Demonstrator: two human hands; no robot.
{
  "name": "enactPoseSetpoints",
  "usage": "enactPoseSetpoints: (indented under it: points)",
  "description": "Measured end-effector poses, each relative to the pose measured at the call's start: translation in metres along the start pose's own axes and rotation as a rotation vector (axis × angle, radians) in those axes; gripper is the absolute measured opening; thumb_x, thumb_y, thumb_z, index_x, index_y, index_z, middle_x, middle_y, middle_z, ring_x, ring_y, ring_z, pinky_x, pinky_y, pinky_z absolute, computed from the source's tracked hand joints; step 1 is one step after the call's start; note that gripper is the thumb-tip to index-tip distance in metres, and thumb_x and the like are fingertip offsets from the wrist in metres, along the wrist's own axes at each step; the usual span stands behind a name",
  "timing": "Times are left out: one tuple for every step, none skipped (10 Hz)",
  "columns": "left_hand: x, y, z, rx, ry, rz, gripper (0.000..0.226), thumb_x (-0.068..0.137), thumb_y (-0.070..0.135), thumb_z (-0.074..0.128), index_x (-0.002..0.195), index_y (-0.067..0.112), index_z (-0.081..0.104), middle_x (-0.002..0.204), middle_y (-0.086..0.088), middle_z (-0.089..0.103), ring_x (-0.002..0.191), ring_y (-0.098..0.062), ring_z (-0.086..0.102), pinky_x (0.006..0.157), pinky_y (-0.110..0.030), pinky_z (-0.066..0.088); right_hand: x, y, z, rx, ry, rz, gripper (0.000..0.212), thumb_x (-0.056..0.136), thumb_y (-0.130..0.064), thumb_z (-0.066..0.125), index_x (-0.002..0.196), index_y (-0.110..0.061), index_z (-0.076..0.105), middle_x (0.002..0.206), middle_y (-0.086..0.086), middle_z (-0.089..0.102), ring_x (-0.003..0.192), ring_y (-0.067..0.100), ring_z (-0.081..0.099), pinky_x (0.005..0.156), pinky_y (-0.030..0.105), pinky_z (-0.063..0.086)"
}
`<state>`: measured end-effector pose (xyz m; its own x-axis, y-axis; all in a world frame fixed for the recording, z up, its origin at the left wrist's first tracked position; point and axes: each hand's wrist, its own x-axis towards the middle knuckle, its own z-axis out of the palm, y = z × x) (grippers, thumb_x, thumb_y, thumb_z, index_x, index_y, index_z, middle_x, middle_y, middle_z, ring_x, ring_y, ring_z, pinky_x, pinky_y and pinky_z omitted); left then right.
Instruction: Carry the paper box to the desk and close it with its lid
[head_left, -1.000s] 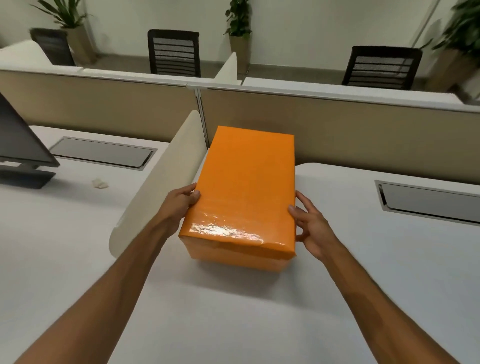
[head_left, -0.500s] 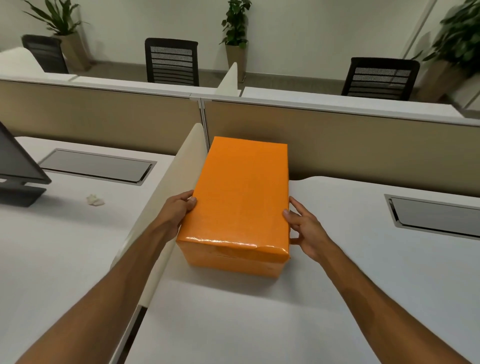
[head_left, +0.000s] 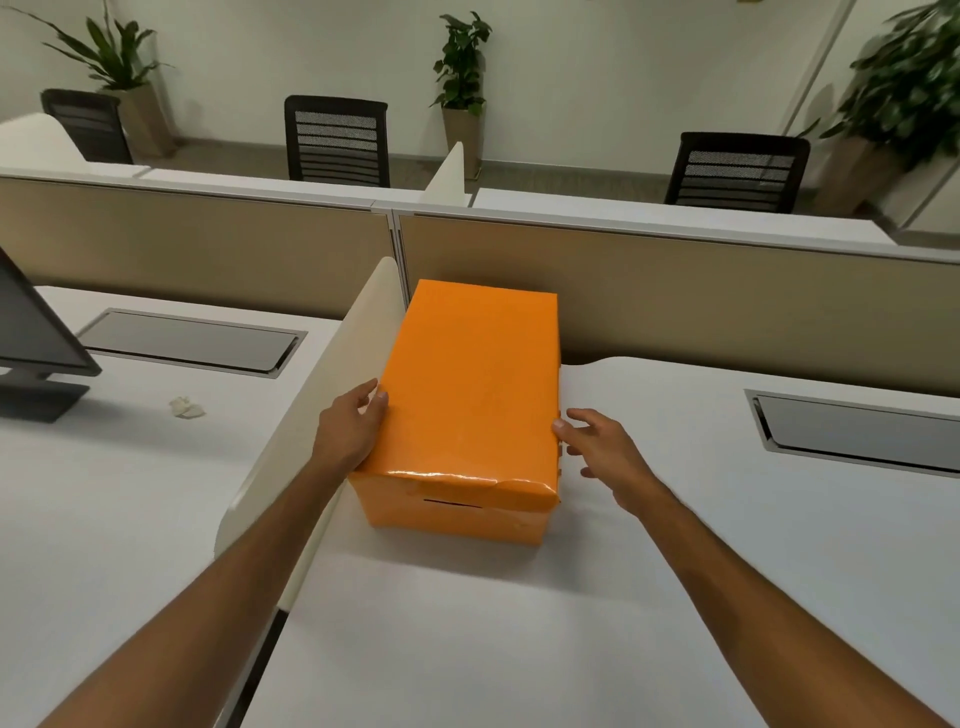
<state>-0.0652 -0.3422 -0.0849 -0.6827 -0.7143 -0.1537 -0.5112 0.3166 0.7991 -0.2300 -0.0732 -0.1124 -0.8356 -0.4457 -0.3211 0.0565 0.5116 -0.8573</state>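
Observation:
The orange paper box (head_left: 470, 387) stands on the white desk (head_left: 675, 597), close to the back partition, with its orange lid (head_left: 457, 480) sitting on top and overlapping the front wall. My left hand (head_left: 349, 432) lies flat against the lid's left side, thumb at the top edge. My right hand (head_left: 605, 448) is by the box's right side, fingers spread; only the thumb tip is at the lid's edge.
A cream side divider (head_left: 317, 410) runs just left of the box. A beige back partition (head_left: 727, 301) stands behind it. The left desk holds a dark monitor (head_left: 31, 338) and a crumpled paper scrap (head_left: 186, 408). A grey cable flap (head_left: 857, 431) is set into the desk at right.
My right hand has loosened from the box's side and its fingers have spread. The left hand stays against the box. My view has pulled back and shifted right slightly.

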Motion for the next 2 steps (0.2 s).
enactPoseSetpoints:
  points:
    - [-0.019, 0.002, 0.008, 0.134, 0.014, 0.137, 0.056, 0.101, 0.041, 0.045, 0.149, 0.012, 0.042, 0.148, -0.018, 0.05, 0.133, -0.038, 0.048, 0.11, -0.054, 0.039, -0.012, 0.005, -0.01, -0.129, 0.041, -0.06, 0.051, 0.093, -0.042, 0.062, 0.138, -0.02, 0.053, 0.136, 0.008, 0.06, 0.119, 0.025, 0.059, 0.097, 0.041, 0.051]
    - [-0.035, 0.005, 0.022, 0.239, 0.051, 0.235, 0.056, 0.101, 0.039, 0.046, 0.149, 0.012, 0.041, 0.156, -0.019, 0.037, 0.148, -0.036, 0.025, 0.118, -0.055, 0.022, -0.023, 0.009, -0.024, -0.21, 0.092, -0.113, 0.043, 0.094, -0.034, 0.063, 0.134, -0.018, 0.057, 0.133, 0.007, 0.062, 0.116, 0.021, 0.059, 0.088, 0.03, 0.047]
